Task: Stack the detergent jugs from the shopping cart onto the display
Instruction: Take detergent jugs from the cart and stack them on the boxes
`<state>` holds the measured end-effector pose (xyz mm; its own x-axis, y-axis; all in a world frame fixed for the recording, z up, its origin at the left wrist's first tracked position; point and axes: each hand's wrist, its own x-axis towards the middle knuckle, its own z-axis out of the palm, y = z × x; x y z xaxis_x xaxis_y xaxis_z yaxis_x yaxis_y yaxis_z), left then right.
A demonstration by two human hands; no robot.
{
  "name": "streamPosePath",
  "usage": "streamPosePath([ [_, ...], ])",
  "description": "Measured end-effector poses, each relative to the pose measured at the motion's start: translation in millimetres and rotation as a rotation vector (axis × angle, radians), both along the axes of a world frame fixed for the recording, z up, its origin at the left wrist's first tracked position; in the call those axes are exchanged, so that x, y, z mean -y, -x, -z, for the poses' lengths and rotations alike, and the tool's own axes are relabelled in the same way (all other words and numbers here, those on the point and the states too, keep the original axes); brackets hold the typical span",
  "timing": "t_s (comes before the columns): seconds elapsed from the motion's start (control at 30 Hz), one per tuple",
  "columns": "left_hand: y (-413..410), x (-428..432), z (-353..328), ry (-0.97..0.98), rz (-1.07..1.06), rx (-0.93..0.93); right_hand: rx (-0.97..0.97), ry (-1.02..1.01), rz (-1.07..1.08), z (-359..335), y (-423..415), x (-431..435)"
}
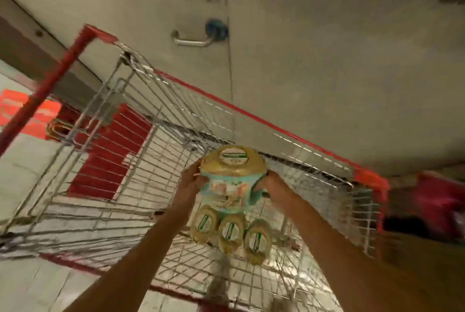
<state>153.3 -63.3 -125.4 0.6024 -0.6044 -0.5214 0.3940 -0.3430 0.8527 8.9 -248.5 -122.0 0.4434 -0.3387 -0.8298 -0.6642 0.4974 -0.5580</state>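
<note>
A detergent jug with a wide yellow lid and a pale teal label is held above the wire basket of the shopping cart. My left hand grips its left side and my right hand grips its right side. Three more jugs with the same yellow lids stand side by side on the cart's floor, just below the held one. The picture is blurred by motion. The display is not in view.
The cart has red trim and a red handle at the left. Behind it is a grey door with a metal lever handle. A red object sits at the right edge, beside the cart's corner.
</note>
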Motion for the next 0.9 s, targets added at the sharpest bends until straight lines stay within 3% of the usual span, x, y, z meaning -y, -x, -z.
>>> streamPosePath([
  [0.17,104,44,-89,0.197,0.128,0.057,0.106,0.047,0.273,-111,126,7],
  [0.27,163,70,-133,0.248,0.212,0.038,0.126,0.182,0.384,-151,192,19],
  [0.47,279,120,-182,0.352,0.396,0.080,0.215,0.443,0.528,-206,329,32],
  [0.57,333,152,-194,0.392,0.515,0.070,0.171,0.564,0.731,-228,393,44],
  [0.9,505,282,-259,0.642,0.680,0.114,0.144,0.994,0.990,-306,558,128],
])
